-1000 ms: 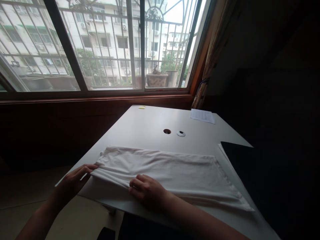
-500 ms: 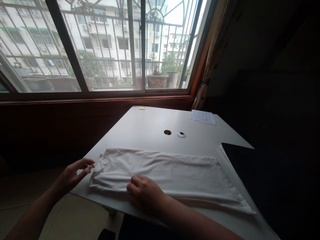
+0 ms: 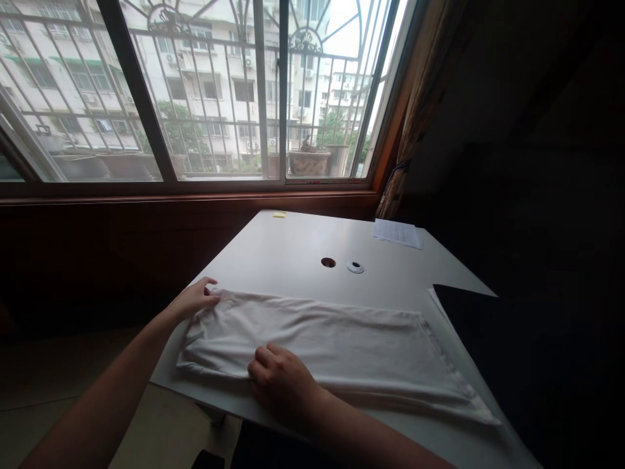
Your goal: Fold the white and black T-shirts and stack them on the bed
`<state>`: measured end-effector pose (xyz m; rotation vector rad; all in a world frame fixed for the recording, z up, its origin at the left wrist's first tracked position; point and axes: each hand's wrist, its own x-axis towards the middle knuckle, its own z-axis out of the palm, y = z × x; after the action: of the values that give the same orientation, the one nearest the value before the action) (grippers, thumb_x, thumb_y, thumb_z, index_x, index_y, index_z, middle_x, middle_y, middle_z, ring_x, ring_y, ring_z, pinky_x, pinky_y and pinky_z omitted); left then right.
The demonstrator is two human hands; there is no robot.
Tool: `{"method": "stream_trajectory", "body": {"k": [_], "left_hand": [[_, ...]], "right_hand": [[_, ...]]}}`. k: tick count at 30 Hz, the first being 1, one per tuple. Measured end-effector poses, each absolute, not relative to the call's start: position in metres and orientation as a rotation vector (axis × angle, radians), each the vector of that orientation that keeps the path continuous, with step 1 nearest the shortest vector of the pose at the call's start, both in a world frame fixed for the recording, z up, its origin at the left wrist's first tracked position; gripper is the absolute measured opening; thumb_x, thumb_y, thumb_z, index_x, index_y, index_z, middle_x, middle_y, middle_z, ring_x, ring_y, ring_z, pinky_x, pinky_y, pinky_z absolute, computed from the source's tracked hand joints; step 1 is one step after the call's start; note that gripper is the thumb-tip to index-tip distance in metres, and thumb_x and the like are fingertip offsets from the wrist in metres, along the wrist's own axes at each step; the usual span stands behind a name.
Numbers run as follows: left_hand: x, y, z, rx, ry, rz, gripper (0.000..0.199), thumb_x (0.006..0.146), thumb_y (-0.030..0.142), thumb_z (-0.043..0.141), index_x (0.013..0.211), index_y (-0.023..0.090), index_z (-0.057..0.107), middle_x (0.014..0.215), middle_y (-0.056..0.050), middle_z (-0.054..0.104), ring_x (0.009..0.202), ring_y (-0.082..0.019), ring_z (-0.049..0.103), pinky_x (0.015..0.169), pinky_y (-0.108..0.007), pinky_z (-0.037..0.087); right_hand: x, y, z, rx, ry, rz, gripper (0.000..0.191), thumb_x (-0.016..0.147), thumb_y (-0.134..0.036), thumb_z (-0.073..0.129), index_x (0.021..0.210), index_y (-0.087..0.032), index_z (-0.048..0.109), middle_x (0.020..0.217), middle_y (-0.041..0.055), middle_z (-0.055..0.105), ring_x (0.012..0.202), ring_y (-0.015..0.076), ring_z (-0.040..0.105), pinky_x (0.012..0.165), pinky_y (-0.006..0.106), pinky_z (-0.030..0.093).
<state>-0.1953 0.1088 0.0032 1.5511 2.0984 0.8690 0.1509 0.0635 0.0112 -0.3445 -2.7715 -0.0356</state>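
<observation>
A white cloth (image 3: pixel 336 339), folded into a long strip with soft wrinkles, lies across the near part of the white table; I cannot tell what kind of cloth item it is. My left hand (image 3: pixel 194 299) is at its far left corner, thumb and fingers bent around the fabric there. Halfway along the near edge, my right hand (image 3: pixel 280 381) rests with curled fingers closed on the cloth. The palm side of this hand and the fingertips are hidden.
Behind the cloth, the white table (image 3: pixel 293 251) has a round hole (image 3: pixel 328 262) and a loose ring-shaped cover (image 3: pixel 355 267). Papers (image 3: pixel 398 233) and a yellow sticker (image 3: pixel 279 214) lie near the far edge. A dark object (image 3: pixel 469 326) covers the right side. A barred window (image 3: pixel 219 98) stands beyond.
My left hand has moved up and right, from beside the cloth's left end to its far left corner. My right hand stays at the near edge. The view has shifted slightly.
</observation>
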Motion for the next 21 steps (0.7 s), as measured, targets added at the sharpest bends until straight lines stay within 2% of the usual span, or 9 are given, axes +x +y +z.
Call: {"method": "stream_trajectory", "body": {"k": [3,7,11,15,18,21], "left_hand": [[-0.192,0.117,0.009,1.525,2.024,0.948,0.063,0.068,0.050,0.073,0.120,0.016,0.064,0.076,0.000,0.062,0.072,-0.022,0.063,0.067,-0.030,0.047],[-0.186,0.127,0.024,1.467,2.051,1.097,0.069,0.069,0.053,0.072,0.126,0.017,0.062,0.091,-0.004,0.063,0.080,-0.022,0.063,0.070,-0.031,0.048],[-0.181,0.139,0.025,1.530,2.127,1.147,0.061,0.075,0.052,0.067,0.125,0.018,0.062,0.097,-0.006,0.067,0.088,-0.024,0.065,0.079,-0.034,0.050],[-0.179,0.140,0.014,1.692,2.136,1.154,0.054,0.078,0.049,0.063,0.120,0.016,0.063,0.102,-0.009,0.066,0.088,-0.025,0.068,0.080,-0.036,0.054],[-0.177,0.123,0.019,1.902,2.071,1.161,0.042,0.083,0.048,0.061,0.111,0.018,0.067,0.108,-0.011,0.062,0.096,-0.026,0.065,0.081,-0.037,0.055],[-0.169,0.089,0.041,2.158,1.784,0.917,0.029,0.093,0.047,0.057,0.096,0.021,0.070,0.100,-0.007,0.064,0.094,-0.023,0.063,0.081,-0.034,0.054]], "right_hand": [[0.150,0.065,0.011,-0.367,-2.756,-0.007,0.008,0.088,-0.022,0.066,0.083,-0.019,0.061,0.088,0.0053,0.063,0.080,0.0197,0.054,0.070,0.031,0.044],[0.150,0.067,0.015,-0.380,-2.723,-0.011,0.008,0.087,-0.024,0.066,0.084,-0.019,0.061,0.089,0.0051,0.061,0.083,0.0209,0.053,0.069,0.033,0.043],[0.148,0.066,0.017,-0.372,-2.696,-0.090,0.010,0.088,-0.027,0.065,0.085,-0.019,0.060,0.089,0.0049,0.060,0.083,0.0225,0.053,0.066,0.036,0.042],[0.146,0.066,0.013,-0.393,-2.701,-0.055,0.008,0.087,-0.024,0.065,0.086,-0.020,0.059,0.090,0.0046,0.060,0.081,0.0216,0.053,0.065,0.035,0.042],[0.146,0.069,0.013,-0.456,-2.669,0.027,0.007,0.084,-0.022,0.064,0.087,-0.020,0.058,0.092,0.0044,0.061,0.084,0.0210,0.053,0.068,0.033,0.043],[0.146,0.075,0.020,-0.537,-2.614,0.096,0.005,0.084,-0.019,0.062,0.086,-0.021,0.057,0.091,0.0036,0.061,0.085,0.0200,0.054,0.071,0.031,0.044]]}}
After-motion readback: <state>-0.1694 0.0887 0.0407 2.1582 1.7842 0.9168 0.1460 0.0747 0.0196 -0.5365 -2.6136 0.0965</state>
